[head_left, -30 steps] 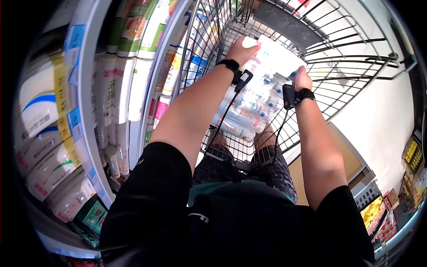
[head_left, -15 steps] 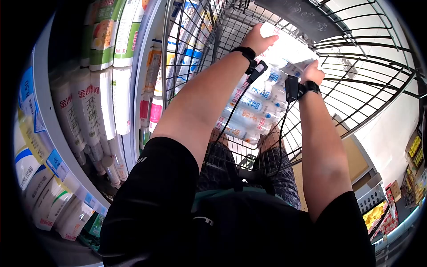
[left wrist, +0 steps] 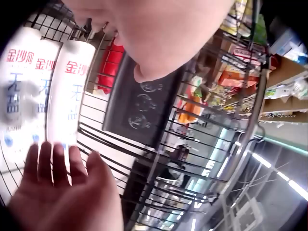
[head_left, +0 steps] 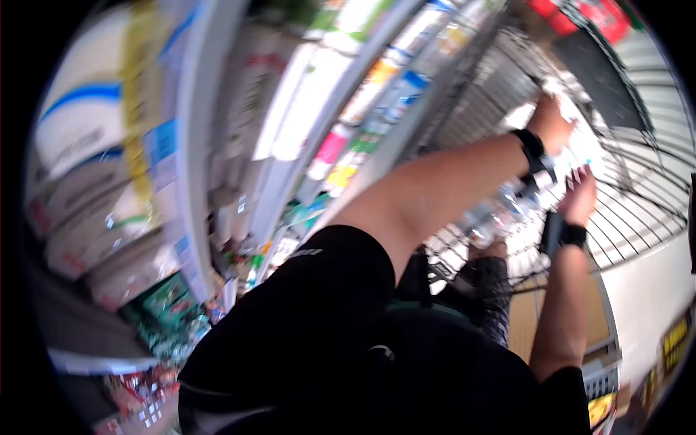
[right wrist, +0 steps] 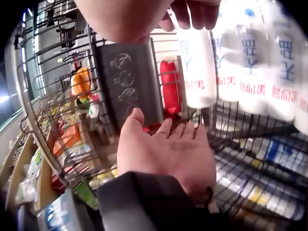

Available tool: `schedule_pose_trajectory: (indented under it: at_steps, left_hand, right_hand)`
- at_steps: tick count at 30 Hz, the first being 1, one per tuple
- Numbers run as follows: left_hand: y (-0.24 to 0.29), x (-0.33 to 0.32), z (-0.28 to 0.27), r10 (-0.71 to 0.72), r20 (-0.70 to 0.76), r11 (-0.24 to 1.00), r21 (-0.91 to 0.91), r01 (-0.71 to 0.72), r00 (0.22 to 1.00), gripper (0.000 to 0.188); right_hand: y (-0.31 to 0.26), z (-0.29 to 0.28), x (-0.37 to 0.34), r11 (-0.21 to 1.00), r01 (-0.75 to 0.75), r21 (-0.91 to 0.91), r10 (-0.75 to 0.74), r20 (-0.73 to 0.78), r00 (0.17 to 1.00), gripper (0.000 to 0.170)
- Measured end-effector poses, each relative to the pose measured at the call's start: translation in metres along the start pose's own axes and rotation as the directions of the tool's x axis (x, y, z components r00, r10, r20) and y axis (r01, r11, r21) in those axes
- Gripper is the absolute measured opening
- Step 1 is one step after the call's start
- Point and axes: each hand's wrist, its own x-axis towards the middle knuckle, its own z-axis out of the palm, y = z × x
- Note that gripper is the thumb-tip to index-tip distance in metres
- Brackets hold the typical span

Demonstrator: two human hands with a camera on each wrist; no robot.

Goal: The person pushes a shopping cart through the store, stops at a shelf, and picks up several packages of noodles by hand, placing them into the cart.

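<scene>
Long white noodle packs [head_left: 500,217] with red and blue print lie in a wire shopping cart [head_left: 638,232], blurred in the head view. Both bare hands are inside the cart over the stack. The left hand [head_left: 552,125] has straight fingers at one end of the packs; in the right wrist view its palm [right wrist: 166,154] faces up. Across from it, the right hand [head_left: 580,194] stretches its fingers along the other end. Seen from the left wrist, those fingertips [left wrist: 45,149] overlap the lower end of the packs [left wrist: 70,91]. Black straps circle both wrists.
A shelf [head_left: 192,130] with tall noodle packs and white bags stands close on the left. A black board [head_left: 602,87] hangs on the cart's far side, with something red [head_left: 605,18] beyond. A pale wall [head_left: 645,290] runs along the right.
The head view has swung left, so cart, packs and hands sit further right. The hands appear closer together, and the picture is blurred by the motion.
</scene>
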Motion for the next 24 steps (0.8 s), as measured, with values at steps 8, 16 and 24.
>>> schedule_pose_trajectory:
  at_steps: [8, 16, 24]
  left_hand:
    - [0.144, -0.152, -0.244, 0.137, 0.156, 0.948, -0.308, -0.084, 0.978, 0.037]
    - [0.019, -0.304, -0.425, -0.257, -0.670, 0.960, -0.259, 0.105, 0.697, 0.032]
    - [-0.073, -0.355, -0.554, -0.565, -0.781, 0.815, -0.477, 0.330, 0.266, 0.052]
  right_hand:
    - [-0.086, 0.088, -0.213, 0.981, -0.116, 0.157, -0.043, 0.755, 0.654, 0.040]
    - [0.001, 0.195, -0.361, 0.978, 0.145, -0.149, 0.118, 0.972, 0.201, 0.031]
    - [0.165, 0.316, -0.422, 0.630, 0.761, 0.153, -0.421, 0.891, 0.169, 0.052]
